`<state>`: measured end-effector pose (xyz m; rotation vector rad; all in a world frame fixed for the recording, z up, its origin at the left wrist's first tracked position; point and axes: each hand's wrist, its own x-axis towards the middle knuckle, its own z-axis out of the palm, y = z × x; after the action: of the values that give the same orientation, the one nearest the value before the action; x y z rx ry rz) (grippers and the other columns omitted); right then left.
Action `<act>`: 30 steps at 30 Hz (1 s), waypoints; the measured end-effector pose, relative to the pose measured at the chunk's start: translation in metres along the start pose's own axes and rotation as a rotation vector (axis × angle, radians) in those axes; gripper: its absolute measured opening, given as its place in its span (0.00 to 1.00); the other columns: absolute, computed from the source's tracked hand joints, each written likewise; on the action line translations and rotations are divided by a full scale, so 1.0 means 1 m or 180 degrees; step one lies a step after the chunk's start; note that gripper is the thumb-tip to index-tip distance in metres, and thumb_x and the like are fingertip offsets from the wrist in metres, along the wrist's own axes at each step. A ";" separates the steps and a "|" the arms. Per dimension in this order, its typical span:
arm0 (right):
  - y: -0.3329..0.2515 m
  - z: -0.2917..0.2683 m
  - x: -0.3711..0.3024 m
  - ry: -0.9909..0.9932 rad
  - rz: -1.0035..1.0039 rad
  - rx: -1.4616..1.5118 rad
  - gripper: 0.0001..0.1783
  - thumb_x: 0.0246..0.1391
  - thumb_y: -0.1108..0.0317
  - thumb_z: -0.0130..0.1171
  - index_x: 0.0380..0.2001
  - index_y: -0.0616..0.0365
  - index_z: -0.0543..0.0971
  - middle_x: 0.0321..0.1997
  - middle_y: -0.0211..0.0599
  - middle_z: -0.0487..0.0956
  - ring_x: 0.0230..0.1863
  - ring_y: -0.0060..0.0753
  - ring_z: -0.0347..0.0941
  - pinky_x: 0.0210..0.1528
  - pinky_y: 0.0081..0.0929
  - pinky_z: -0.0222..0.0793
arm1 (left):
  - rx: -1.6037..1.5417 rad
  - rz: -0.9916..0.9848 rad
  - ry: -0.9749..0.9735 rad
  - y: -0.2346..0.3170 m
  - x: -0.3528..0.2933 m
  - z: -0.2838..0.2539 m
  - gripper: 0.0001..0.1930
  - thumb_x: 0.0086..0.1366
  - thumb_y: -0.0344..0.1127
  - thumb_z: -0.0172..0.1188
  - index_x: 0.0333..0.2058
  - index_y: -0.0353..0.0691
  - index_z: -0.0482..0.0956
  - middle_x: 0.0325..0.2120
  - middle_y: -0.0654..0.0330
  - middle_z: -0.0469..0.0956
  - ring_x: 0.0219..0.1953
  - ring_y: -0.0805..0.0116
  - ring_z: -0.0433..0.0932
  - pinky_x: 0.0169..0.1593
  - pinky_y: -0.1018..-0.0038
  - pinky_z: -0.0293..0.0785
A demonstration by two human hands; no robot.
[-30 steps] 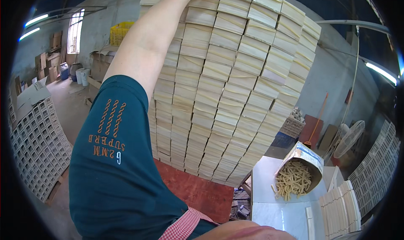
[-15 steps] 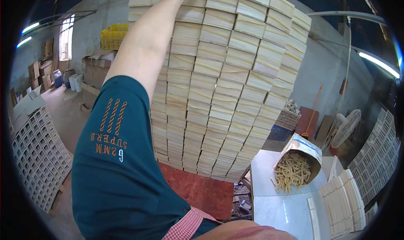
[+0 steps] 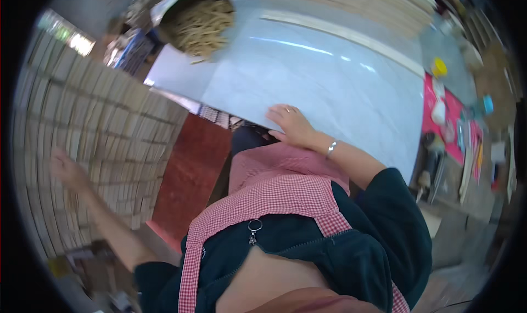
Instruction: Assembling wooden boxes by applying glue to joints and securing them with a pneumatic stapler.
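My left hand [image 3: 68, 167] is off to the left in front of a tall stack of pale, thin-layered bundles [image 3: 104, 137]. Motion smears its fingers, so whether they hold anything does not show. My right hand [image 3: 293, 126], with a ring and a bracelet, rests at the near edge of a white marbled table [image 3: 324, 60]. Its fingers lie stretched out and nothing shows in them. On the table's far left lies a tipped container [image 3: 158, 11] spilling tan rubber-band-like strips [image 3: 206, 30].
A red board [image 3: 192, 170] lies between the stack and the table. Pale slats [image 3: 351, 0] line the table's far side, with one long strip [image 3: 351, 41] in front. To the right, a cluttered surface holds a pink sheet [image 3: 453, 107], bottles and a yellow-capped item [image 3: 438, 67].
The view has swung from the stack down toward my body and the table. My left arm, earlier raised to the stack's top, is now lower beside it. My right hand has come into view.
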<state>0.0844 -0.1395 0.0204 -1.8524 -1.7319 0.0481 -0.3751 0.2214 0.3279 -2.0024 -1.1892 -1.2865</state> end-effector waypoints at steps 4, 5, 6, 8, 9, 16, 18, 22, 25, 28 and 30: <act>0.109 -0.056 -0.038 0.0784 0.0589 -0.0480 0.29 0.54 0.61 0.64 0.59 0.59 0.74 0.63 0.46 0.75 0.62 0.49 0.71 0.65 0.41 0.66 | -0.1091 -0.0847 -0.2039 0.115 -0.195 0.074 0.20 0.78 0.44 0.50 0.36 0.36 0.84 0.32 0.55 0.82 0.36 0.62 0.79 0.43 0.66 0.75; 0.145 -0.079 -0.052 0.0999 0.0923 -0.0820 0.28 0.52 0.63 0.63 0.57 0.59 0.75 0.61 0.45 0.76 0.60 0.50 0.72 0.63 0.42 0.68 | -0.1405 -0.0815 -0.2801 0.144 -0.217 0.065 0.20 0.78 0.43 0.50 0.34 0.36 0.84 0.32 0.55 0.82 0.35 0.62 0.78 0.43 0.66 0.74; 0.180 -0.102 -0.061 0.1210 0.1176 -0.1148 0.26 0.51 0.64 0.62 0.55 0.59 0.76 0.60 0.44 0.78 0.58 0.51 0.74 0.60 0.42 0.70 | -0.0716 -0.1640 -0.2485 0.164 -0.256 0.080 0.20 0.78 0.43 0.50 0.35 0.34 0.84 0.32 0.55 0.82 0.35 0.63 0.77 0.43 0.67 0.73; 0.265 -0.155 -0.099 0.1112 0.1749 -0.2102 0.26 0.53 0.65 0.59 0.55 0.59 0.75 0.61 0.44 0.77 0.58 0.52 0.74 0.59 0.42 0.71 | -0.1162 -0.1313 -0.2517 0.214 -0.267 0.093 0.20 0.77 0.43 0.50 0.35 0.34 0.84 0.32 0.55 0.82 0.36 0.63 0.77 0.43 0.67 0.73; 0.294 -0.184 -0.106 0.1025 0.1991 -0.2127 0.22 0.54 0.68 0.56 0.54 0.58 0.76 0.60 0.44 0.77 0.59 0.51 0.74 0.58 0.45 0.72 | -0.1545 -0.1070 -0.2500 0.231 -0.271 0.093 0.19 0.77 0.42 0.51 0.35 0.34 0.84 0.33 0.55 0.82 0.36 0.63 0.77 0.44 0.67 0.73; 0.365 -0.260 -0.087 -0.0692 0.2853 -0.2455 0.23 0.51 0.74 0.58 0.53 0.57 0.74 0.54 0.45 0.76 0.56 0.49 0.75 0.55 0.47 0.72 | -0.2568 0.0465 -0.2727 0.369 -0.228 0.137 0.09 0.68 0.31 0.62 0.44 0.35 0.81 0.46 0.54 0.80 0.46 0.57 0.77 0.53 0.68 0.72; 0.349 -0.275 -0.081 -0.0892 0.2556 -0.2672 0.23 0.49 0.75 0.59 0.51 0.57 0.73 0.52 0.47 0.76 0.50 0.52 0.77 0.52 0.47 0.74 | -0.2660 0.0884 -0.2596 0.405 -0.214 0.158 0.11 0.65 0.31 0.64 0.45 0.35 0.80 0.49 0.53 0.80 0.51 0.55 0.76 0.56 0.65 0.72; 0.303 -0.281 -0.127 -0.0144 0.2200 -0.2486 0.14 0.52 0.76 0.56 0.44 0.57 0.72 0.48 0.48 0.75 0.41 0.57 0.77 0.46 0.50 0.75 | -0.2461 0.1699 -0.2422 0.463 -0.183 0.207 0.29 0.60 0.30 0.65 0.61 0.40 0.71 0.65 0.51 0.67 0.61 0.50 0.70 0.63 0.60 0.68; 0.212 -0.285 -0.176 0.0333 0.2079 -0.2319 0.09 0.54 0.76 0.57 0.39 0.57 0.72 0.41 0.44 0.77 0.37 0.54 0.76 0.40 0.47 0.73 | -0.1977 0.2094 -0.2248 0.500 -0.161 0.248 0.39 0.58 0.29 0.64 0.69 0.46 0.62 0.73 0.56 0.56 0.68 0.51 0.64 0.67 0.59 0.64; 0.133 -0.289 -0.198 0.0521 0.2029 -0.1775 0.10 0.54 0.73 0.61 0.40 0.55 0.74 0.36 0.40 0.78 0.34 0.50 0.75 0.38 0.42 0.71 | -0.1454 0.2494 -0.2018 0.515 -0.151 0.298 0.43 0.58 0.27 0.62 0.72 0.49 0.56 0.75 0.60 0.52 0.70 0.56 0.62 0.69 0.58 0.62; 0.085 -0.292 -0.217 0.0428 0.2171 -0.1752 0.11 0.54 0.73 0.61 0.41 0.55 0.74 0.36 0.40 0.78 0.34 0.49 0.75 0.38 0.41 0.71 | -0.1396 0.2796 -0.1779 0.528 -0.152 0.325 0.40 0.58 0.26 0.61 0.70 0.49 0.61 0.72 0.61 0.59 0.69 0.57 0.64 0.68 0.58 0.63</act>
<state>0.2494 -0.4509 0.1442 -2.7040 -1.0058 -0.3043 0.2063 0.1359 0.0789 -2.8244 -0.0814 -0.5643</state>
